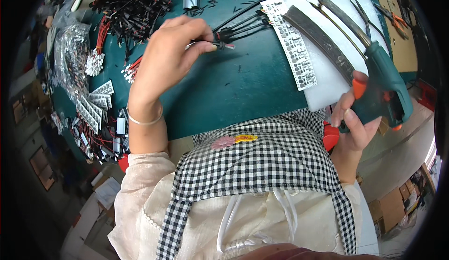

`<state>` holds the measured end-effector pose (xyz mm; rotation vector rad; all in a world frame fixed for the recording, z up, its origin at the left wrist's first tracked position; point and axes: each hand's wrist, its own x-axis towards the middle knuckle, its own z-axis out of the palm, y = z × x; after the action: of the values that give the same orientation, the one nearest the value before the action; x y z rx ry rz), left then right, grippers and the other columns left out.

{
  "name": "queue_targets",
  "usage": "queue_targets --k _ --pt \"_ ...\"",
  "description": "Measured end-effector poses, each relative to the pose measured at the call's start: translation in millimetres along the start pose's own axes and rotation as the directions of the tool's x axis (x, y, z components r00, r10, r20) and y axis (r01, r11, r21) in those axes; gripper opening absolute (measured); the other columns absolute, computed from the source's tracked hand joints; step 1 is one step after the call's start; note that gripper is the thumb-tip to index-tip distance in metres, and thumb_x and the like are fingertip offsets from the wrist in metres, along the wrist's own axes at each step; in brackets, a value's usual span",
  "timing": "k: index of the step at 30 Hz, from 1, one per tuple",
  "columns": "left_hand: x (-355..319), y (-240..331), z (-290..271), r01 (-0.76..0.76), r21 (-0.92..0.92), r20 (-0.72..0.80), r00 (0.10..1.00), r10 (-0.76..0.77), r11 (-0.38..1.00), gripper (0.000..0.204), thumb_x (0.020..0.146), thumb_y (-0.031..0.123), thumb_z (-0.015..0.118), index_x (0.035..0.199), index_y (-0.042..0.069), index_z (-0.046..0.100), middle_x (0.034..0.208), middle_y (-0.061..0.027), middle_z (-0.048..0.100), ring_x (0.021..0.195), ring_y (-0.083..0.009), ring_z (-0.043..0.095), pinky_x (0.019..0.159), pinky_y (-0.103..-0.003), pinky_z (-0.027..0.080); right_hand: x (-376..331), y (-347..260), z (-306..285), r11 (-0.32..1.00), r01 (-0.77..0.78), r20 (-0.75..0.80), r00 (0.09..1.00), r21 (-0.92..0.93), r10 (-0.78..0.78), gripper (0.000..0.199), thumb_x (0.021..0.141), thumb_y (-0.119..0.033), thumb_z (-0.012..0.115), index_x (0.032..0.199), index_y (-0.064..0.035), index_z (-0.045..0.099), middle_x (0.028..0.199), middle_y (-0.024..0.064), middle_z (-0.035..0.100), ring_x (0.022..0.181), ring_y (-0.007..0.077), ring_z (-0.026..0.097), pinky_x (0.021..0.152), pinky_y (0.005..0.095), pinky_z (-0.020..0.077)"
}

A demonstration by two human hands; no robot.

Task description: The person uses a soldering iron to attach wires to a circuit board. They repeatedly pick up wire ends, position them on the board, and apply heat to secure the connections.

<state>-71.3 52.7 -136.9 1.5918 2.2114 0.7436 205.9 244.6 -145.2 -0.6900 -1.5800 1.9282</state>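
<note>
2 bare hands at work over a dark green table [243, 87]. Left hand [166, 56], left of centre: fingers [206, 47] pinched closed on a bundle of black wires [236, 28], gripping it at a small connector with a red tip [227, 42]; the wires run away to the far right, toward a white perforated strip [292, 49]. Right hand [355, 124], at the near right edge of the table: fingers wrapped closed around the grip of a green hot-glue gun [386, 89] with an orange trigger [359, 87], its body touching a white foam pad [327, 87]. A dark curved blade tool [318, 37] lies on that pad. Far left: a heap of black and red wire leads [131, 2]. Near left: white connector strips [96, 103]. A checked apron [262, 161] fills the near centre.
</note>
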Motion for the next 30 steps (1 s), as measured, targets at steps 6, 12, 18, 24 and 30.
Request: queue_targets --k 6,12,18,24,30 --pt "21.1 52.1 22.6 0.005 -0.455 0.030 0.999 0.010 0.890 0.014 0.085 0.000 0.065 0.099 -0.003 0.066 0.076 -0.0063 0.067 0.071 -0.0111 0.065 0.066 -0.022 0.051 13.7 -3.0 25.1 1.000 0.009 0.046 0.999 -0.006 -0.009 0.059 0.074 -0.002 0.067 0.126 0.0124 0.042 0.070 0.0126 0.059 0.052 0.0129 0.054 0.048 0.0221 0.0437" --pt "25.7 77.2 50.8 -0.094 -0.587 -0.025 0.995 0.098 0.804 0.011 0.087 0.002 0.065 0.095 -0.004 0.066 0.082 -0.0079 0.068 0.066 -0.0115 0.064 0.059 -0.022 0.051 23.3 6.9 34.6 0.991 0.128 0.011 0.992 0.042 -0.129 0.059 0.076 0.008 0.065 0.130 0.0090 0.040 0.081 0.0172 0.065 0.060 0.0121 0.059 0.054 0.0204 0.0485" --pt "23.2 81.2 60.3 -0.062 -0.653 -0.017 0.998 0.068 0.755 0.014 0.087 -0.001 0.063 0.101 -0.004 0.066 0.082 -0.0086 0.068 0.063 -0.0109 0.063 0.056 -0.021 0.051 21.6 7.7 30.3 0.993 0.118 0.014 0.993 -0.013 -0.118 0.060 0.076 0.007 0.067 0.130 0.0085 0.041 0.083 0.0174 0.066 0.061 0.0121 0.060 0.054 0.0207 0.0487" --pt "21.2 83.6 62.3 0.047 -0.701 0.107 0.994 0.039 0.712 0.019 0.088 0.000 0.063 0.106 -0.003 0.063 0.078 -0.0063 0.068 0.059 -0.0086 0.060 0.055 -0.020 0.048 21.2 12.4 31.4 0.991 0.136 -0.014 0.991 0.008 -0.136 0.060 0.076 0.007 0.067 0.130 0.0088 0.040 0.081 0.0163 0.064 0.061 0.0124 0.059 0.055 0.0212 0.0487" --pt "17.2 85.6 74.0 0.148 -0.819 0.152 0.988 -0.039 0.555 0.012 0.092 0.007 0.061 0.098 -0.004 0.058 0.077 -0.0046 0.066 0.067 -0.0051 0.060 0.060 -0.018 0.046 20.8 18.6 32.7 0.983 0.181 0.009 0.983 -0.001 -0.181 0.062 0.075 0.009 0.066 0.130 0.0097 0.038 0.081 0.0162 0.063 0.061 0.0123 0.059 0.055 0.0215 0.0493"
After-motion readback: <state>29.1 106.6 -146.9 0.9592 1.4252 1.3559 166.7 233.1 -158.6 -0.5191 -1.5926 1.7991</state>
